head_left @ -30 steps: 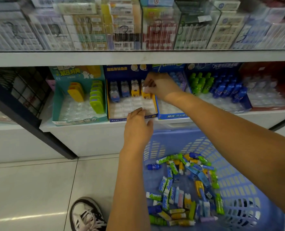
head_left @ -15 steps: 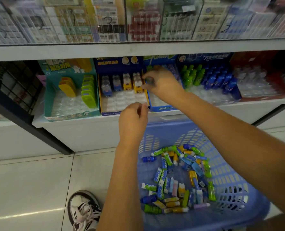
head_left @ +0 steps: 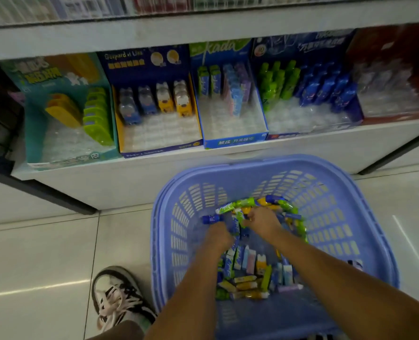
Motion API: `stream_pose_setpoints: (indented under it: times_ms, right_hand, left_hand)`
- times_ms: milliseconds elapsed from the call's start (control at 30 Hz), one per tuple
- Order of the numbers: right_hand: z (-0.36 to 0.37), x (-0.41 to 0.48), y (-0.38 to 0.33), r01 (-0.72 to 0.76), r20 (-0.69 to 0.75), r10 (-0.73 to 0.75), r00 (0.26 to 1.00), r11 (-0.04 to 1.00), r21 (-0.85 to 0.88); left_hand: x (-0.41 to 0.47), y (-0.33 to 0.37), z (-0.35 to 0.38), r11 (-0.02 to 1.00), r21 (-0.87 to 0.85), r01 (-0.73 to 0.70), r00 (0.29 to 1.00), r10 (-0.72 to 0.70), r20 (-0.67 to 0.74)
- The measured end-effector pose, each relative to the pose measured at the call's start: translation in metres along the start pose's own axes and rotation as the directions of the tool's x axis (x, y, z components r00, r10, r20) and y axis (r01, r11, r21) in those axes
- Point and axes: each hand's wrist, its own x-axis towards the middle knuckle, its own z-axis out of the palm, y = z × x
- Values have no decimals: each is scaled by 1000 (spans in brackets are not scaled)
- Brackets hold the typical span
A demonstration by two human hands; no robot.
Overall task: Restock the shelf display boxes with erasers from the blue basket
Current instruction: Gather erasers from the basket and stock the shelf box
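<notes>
While both hands are down in the blue basket (head_left: pixel 331 217), nothing is being placed on the shelf (head_left: pixel 203 157), so a pick step is judged to be in hand.

Left hand (head_left: pixel 218 235): fingers are curled down into the pile, just beside a blue-capped stick eraser (head_left: pixel 211 219). Whether anything is gripped cannot be told because of blur.
Right hand (head_left: pixel 262 223): fingers are curled over green and yellow pieces at the far end of the pile. The grip cannot be told here either.

Stock: the mixed erasers (head_left: pixel 250 273) are heaped on the basket floor. The basket is set on the tiles just in front of the shelf, with a shoe (head_left: pixel 117 298) to its left.

Progress is judged well short of done:
- teal box (head_left: pixel 39 133): two short rows are seated at the back, and the front of the tray is bare.
- animal-eraser box (head_left: pixel 154 104): four rows are started, and the front slots are unfilled.
- kada box (head_left: pixel 230 94): a few packs are stood at the back, and most of the tray is bare.
- stick-eraser box (head_left: pixel 309 87): green and blue sticks are packed at the back, and the front is open.
- red box (head_left: pixel 394 82): its contents are too blurred to be read.

A large pile is left in the basket, so many more picks are expected. Sorting by type will be needed, since the pile is mixed.
</notes>
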Motion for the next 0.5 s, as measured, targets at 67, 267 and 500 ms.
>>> stream_pose_setpoints:
  times_ms: [67, 267, 500]
  right_hand:
    - [13, 13, -5, -39, 31, 40, 999, 999, -12]
    - [28, 32, 0, -39, -46, 34, 998, 991, -124]
    - [23, 33, 7, -41, 21, 44, 999, 991, -128]
  left_hand:
    - [12, -2, 6, 995, -100, 22, 998, -29, -64]
    - [39, 1, 24, 976, -219, 18, 988, -51, -146]
    - [53, 9, 28, 983, -173, 53, 990, -75, -122]
